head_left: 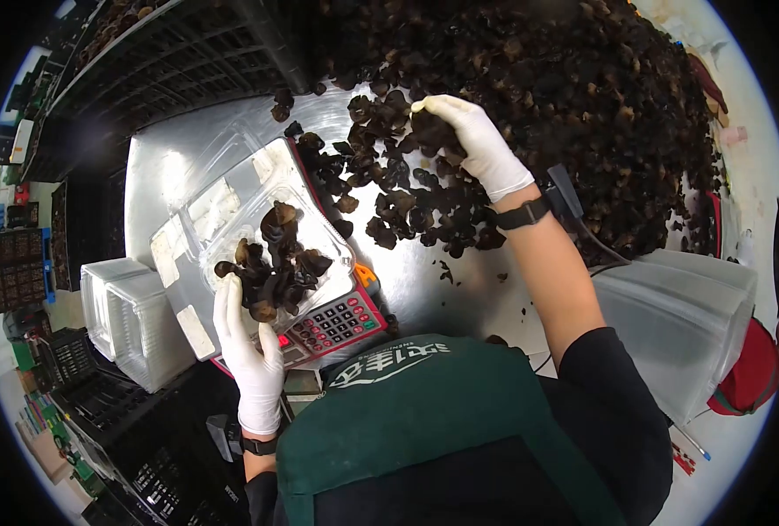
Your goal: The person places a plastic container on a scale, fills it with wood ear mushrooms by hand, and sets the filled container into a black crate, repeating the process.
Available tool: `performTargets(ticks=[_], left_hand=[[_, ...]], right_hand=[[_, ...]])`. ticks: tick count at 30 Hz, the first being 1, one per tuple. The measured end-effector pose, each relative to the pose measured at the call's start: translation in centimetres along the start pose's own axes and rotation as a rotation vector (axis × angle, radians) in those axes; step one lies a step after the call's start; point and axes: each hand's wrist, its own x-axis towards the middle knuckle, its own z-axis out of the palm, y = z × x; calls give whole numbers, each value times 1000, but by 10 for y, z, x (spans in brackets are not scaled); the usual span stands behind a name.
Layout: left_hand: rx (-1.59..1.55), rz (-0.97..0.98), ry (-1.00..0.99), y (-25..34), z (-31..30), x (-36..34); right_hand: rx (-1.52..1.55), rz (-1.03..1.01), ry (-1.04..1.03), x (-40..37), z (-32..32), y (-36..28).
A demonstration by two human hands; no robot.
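Note:
A clear plastic clamshell box [319, 230] lies open on a digital scale [369, 321] with a red-edged keypad. Inside it sits a small heap of dark brown wood ear mushrooms [277, 223]. My left hand [251, 364], in a white glove, rests at the near left side of the box. Its thumb and fingers are apart, with the fingertips against the mushrooms. Above the loose mushrooms on the metal table, my gloved right hand [481, 147] curls its fingers around some dark wood ear mushroom [433, 133]. The thumb is mostly hidden.
A large mound of wood ear mushrooms [582, 88] covers the far right of the metal table [174, 167]. Stacked clear boxes [126, 316] stand at left, and more clear plastic containers [670, 320] at right. A black crate [179, 79] borders the far left.

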Motion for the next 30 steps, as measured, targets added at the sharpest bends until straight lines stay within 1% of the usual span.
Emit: performTargets(ticks=[2,3,4,6,9,12,13,14,16,18,20,21,22,23,24,26,27,28,29,30], left_hand=[[-9,11,8,-2,1,0],[-11,15,10,-2,1,0],[-12,16,16,-2,2,0],[-6,28,20,-3,0,-2],[3,52,22,-5,-2,-2],[-5,27,32,-1,-6,-1],[-4,35,47,-2,-6,-1],[20,48,45,-3,-7,-2],[-3,52,105,-1,-6,-2],[-91,49,127,4,-7,1],[-129,42,153,7,-2,5],[-224,14,141,7,3,8],[-102,41,133,7,4,9],[-81,31,117,8,4,10],[-58,22,102,8,5,11],[14,48,76,4,4,12],[125,74,17,6,1,15],[207,71,-59,8,-1,18],[248,87,-70,11,-3,20],[290,102,-81,14,-4,21]], right_hand=[[572,249,-71,-3,-2,-1],[636,323,-123,-5,-2,1],[760,347,-207,-6,-1,5],[848,401,-229,-12,8,6],[791,353,-237,-27,35,-4],[571,247,-295,-42,73,-14],[464,217,-224,-48,93,-17],[332,128,-280,-52,107,-15],[-95,-14,-310,-80,149,-32],[-416,-439,-462,-81,178,-10],[-866,-902,-518,-86,199,12],[-1030,-898,-500,-91,204,19],[-1192,-889,-482,-96,206,25],[-1227,-899,-445,-97,206,28],[-1175,-963,-404,-97,204,26],[-1105,-1028,-346,-92,192,12],[-1026,-1132,-238,-83,182,8],[-1015,-1147,-123,-73,167,4],[-949,-1111,1,-54,152,7],[-1054,-1108,43,-26,127,7]])
